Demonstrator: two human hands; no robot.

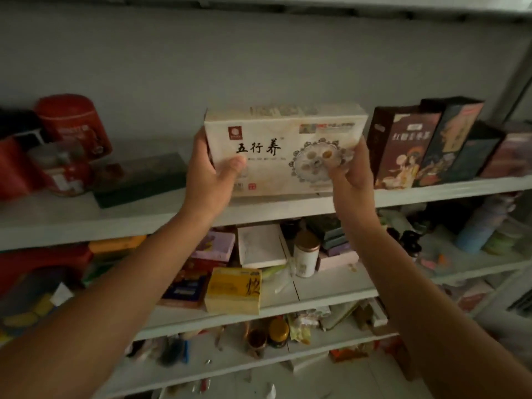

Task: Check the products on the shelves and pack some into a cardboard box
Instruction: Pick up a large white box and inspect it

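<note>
**Both grips on the cream box at the top shelf**

The cream product box [285, 145] stands upright between the two grips with its printed front facing the camera. The left grip [213, 174] holds its left end, thumb laid across the front and fingers out of sight behind. The right grip [349, 171] is blurred, but it wraps the right end near the round picture. The box's bottom edge sits level with the top shelf [86, 231]. I cannot tell whether it rests on the board or hangs just clear of it.

This looks like the checking step, with packing not yet begun.

- **Hold:** the box is wide and flat, so both ends should be held firmly, with the label tilted toward the eyes rather than turned one-handed.
- **Pull:** it should be drawn straight back toward the body. A dark brown box [403, 145] leans just beyond the right grip and could topple if brushed.
- **Left side:** a flat green box [144, 180] lies near the left grip and a red tin [74, 125] farther out. Both are low enough to pass.
- **Below:** a yellow box [234, 295] and a gold-lidded jar [306, 254] crowd the shelf beneath the grips, so the box should come out past the shelf edge before it is lowered.
- **Packing carton:** it is not in view and should be found before letting go.
</note>
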